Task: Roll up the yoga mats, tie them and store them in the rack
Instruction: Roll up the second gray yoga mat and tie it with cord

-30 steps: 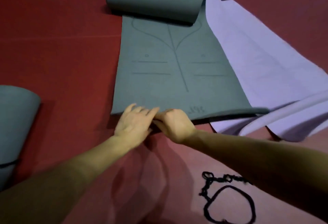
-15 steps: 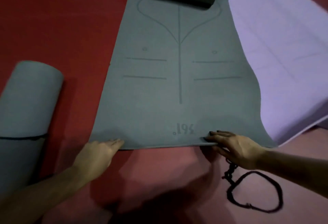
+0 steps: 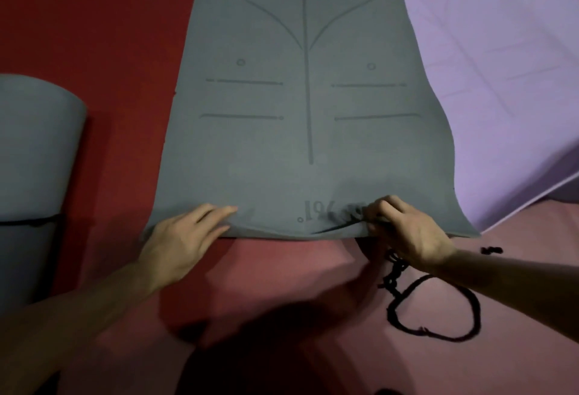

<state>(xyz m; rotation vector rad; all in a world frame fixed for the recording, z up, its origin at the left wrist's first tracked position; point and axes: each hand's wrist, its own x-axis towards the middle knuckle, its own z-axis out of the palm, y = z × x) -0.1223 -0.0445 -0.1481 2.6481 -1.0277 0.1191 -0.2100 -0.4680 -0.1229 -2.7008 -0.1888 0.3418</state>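
The grey mat (image 3: 307, 144) lies spread on the red floor (image 3: 94, 34), its far end curled up, and on its near edge the left hand (image 3: 185, 238) rests flat with straight fingers, the right hand (image 3: 407, 231) pinches a fold, and a black cord (image 3: 438, 310) lies just beside that edge.

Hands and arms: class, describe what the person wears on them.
No sleeves show: the left arm and right arm are bare to the picture's edge. No glove, ring or watch shows on the left hand or right hand.
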